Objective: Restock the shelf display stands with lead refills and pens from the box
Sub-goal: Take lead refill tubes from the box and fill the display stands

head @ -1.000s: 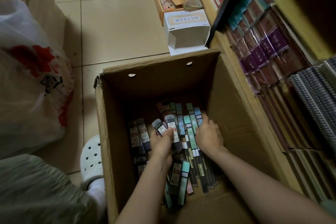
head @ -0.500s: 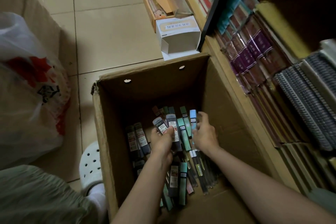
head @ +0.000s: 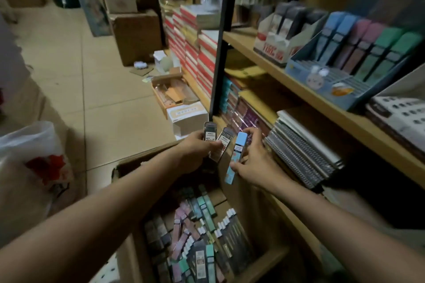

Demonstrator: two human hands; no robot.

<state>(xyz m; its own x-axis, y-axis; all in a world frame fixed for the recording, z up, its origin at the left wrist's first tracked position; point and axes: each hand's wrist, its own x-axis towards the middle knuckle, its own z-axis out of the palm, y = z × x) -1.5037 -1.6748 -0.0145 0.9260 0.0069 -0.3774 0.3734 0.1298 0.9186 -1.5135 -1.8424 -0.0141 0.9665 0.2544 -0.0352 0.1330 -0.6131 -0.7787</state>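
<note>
A crinkled white plastic bag with a red print (head: 39, 163) slumped at the near left on the beige tiled floor (head: 76, 71). Farther off, a brown cardboard carton (head: 135, 37) stood beside stacked red-and-white books (head: 197, 53). A small white open-ended box (head: 187, 117) lay on the floor, and grey spiral-bound notebooks (head: 299, 151) filled the lower wooden shelf at right.

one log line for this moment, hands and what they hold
left hand: grips two dark lead refill cases | right hand: pinches blue lead refill case | both above cardboard box | target: blue display stand on shelf
</note>
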